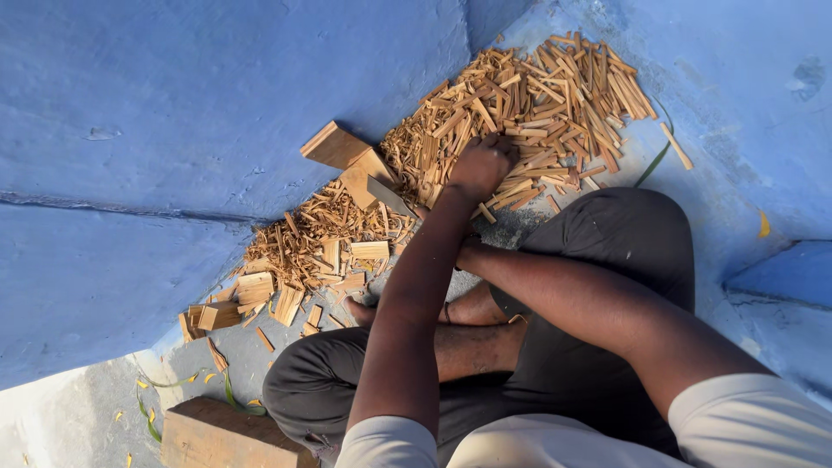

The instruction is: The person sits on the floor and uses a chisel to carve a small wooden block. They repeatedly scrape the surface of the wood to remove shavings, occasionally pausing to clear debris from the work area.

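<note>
Left hand (479, 165) grip fisted in wood sticks (555, 95); right hand hidden; blade (390, 198), block (334, 145) beside.

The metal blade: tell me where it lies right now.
In the head view the metal blade lies left of centre on the ground, against the small wooden blocks, between the two heaps of wood sticks and just left of the left hand.

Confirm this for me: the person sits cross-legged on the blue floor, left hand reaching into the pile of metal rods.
Not quite. The head view shows the left hand in a pile of short wooden sticks, not metal rods. The rest holds.
</note>
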